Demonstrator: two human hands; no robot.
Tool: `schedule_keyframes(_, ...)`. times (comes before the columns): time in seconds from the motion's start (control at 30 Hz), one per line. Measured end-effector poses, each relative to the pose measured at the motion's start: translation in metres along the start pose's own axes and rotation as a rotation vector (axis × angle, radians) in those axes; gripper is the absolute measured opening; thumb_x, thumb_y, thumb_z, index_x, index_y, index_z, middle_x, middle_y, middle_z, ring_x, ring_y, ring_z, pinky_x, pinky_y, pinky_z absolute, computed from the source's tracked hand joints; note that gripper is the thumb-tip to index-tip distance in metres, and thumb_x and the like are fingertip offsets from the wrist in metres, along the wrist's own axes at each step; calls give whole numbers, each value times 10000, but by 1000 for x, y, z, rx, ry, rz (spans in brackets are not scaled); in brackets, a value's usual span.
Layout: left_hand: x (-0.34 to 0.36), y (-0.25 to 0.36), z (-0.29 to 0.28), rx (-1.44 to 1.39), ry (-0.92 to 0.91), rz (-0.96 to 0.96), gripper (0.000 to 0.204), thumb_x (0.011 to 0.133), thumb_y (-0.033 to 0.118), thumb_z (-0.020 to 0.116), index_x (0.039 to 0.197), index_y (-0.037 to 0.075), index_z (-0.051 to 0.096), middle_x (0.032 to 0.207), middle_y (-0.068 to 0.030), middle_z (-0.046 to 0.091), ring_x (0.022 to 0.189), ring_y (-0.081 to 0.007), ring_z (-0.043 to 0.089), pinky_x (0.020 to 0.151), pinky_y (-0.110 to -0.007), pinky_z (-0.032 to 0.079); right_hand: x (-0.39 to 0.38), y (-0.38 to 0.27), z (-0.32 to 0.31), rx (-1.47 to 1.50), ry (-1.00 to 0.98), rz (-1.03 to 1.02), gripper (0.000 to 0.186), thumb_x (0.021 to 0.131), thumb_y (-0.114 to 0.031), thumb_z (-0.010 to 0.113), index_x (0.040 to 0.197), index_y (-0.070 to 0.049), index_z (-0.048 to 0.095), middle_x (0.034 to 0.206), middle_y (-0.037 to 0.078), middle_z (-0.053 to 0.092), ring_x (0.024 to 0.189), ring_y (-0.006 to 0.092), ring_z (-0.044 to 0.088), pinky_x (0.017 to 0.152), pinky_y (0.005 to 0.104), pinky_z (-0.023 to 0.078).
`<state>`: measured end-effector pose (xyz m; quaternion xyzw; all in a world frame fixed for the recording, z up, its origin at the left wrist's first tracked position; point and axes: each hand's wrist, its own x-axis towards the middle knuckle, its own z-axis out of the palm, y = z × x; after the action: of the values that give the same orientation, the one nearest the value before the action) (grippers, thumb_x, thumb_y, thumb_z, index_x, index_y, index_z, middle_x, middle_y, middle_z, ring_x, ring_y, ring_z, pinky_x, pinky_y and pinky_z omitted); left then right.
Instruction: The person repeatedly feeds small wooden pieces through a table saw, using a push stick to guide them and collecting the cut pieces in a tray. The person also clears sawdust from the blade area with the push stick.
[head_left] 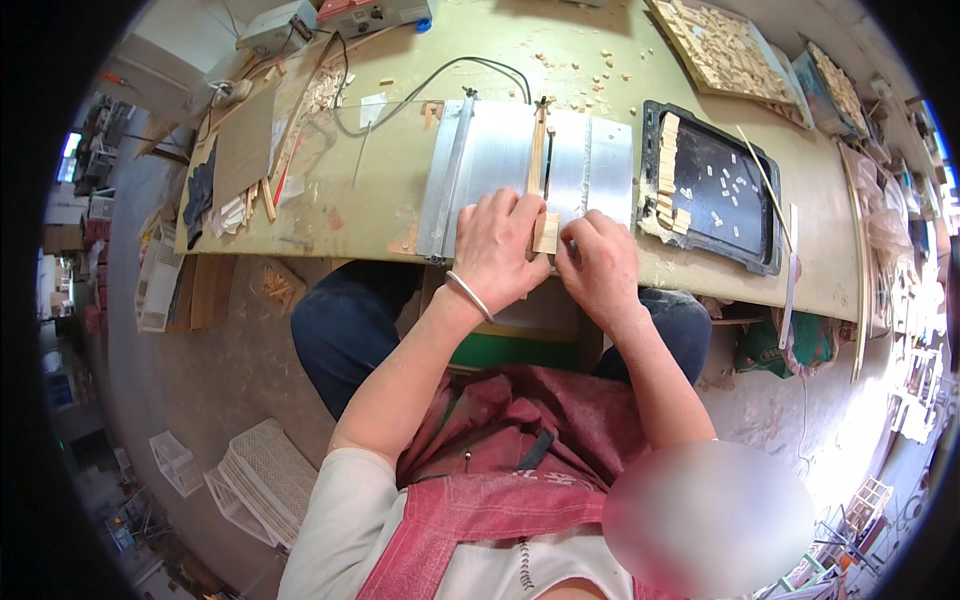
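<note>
At the near edge of a silver metal plate (490,150), a small pale wooden block (546,233) sits between my hands. My left hand (498,245), with a bangle at its wrist, is closed on the block's left side between thumb and fingers. Just right of the block, my right hand (603,262) has its fingers curled together in a pinch; whatever they hold is hidden. Beyond the block, a wooden strip (538,155) lies along the plate beside a dark narrow slot (549,165).
A black tray (770,225) at the right holds a row of wooden blocks (667,160) and several small white pieces. Farther back right lies a board of wood bits (725,45). A black cable (430,85) curves behind the plate. Cardboard (243,140) and a dark glove (200,190) lie left.
</note>
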<state>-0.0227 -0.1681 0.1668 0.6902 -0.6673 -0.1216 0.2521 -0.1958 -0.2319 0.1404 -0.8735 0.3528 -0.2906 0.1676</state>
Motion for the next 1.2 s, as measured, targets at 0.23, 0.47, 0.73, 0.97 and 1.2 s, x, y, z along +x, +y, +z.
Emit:
schedule_keyframes(0.23,1,0,-1,4,-7,-5,476,748,222,763,1192,139,612,1097,-88,584,1078,-328,586,927,-466,420,3,-5,-7,-4,6,48,150,810,-88,712,947,-66,653,917,116,611,900,333,622,807,459,458)
schedule_keyframes(0.47,0,-3,-1,-13,-9,-20,485,745,237,768,1197,152,613,1101,-88,585,1068,-334,589,922,-465,429,3,1,-15,-3,-46,-1,179,825,-83,703,1001,-52,693,942,119,640,889,336,630,803,453,455)
schedule_keyframes(0.73,1,-3,1,-20,9,-19,485,745,234,764,1201,159,616,1103,-84,585,1063,-333,590,916,-463,432,-6,-6,-13,114,-75,-13,92,841,-19,660,924,-47,688,890,127,632,876,354,630,800,459,475)
schedule_keyframes(0.97,1,-3,-1,-11,-19,-20,482,738,227,764,1194,164,623,1112,-77,589,1077,-325,593,925,-461,431,0,-4,-9,155,-62,84,91,862,-26,650,945,-33,686,915,138,638,887,372,632,793,476,474)
schedule_keyframes(1.2,0,-4,0,-13,-10,-24,499,743,242,773,1215,168,629,1126,-71,594,1097,-314,589,947,-456,428,5,-1,-24,160,-175,76,236,844,-115,727,1066,-39,707,984,127,646,944,350,635,853,453,460)
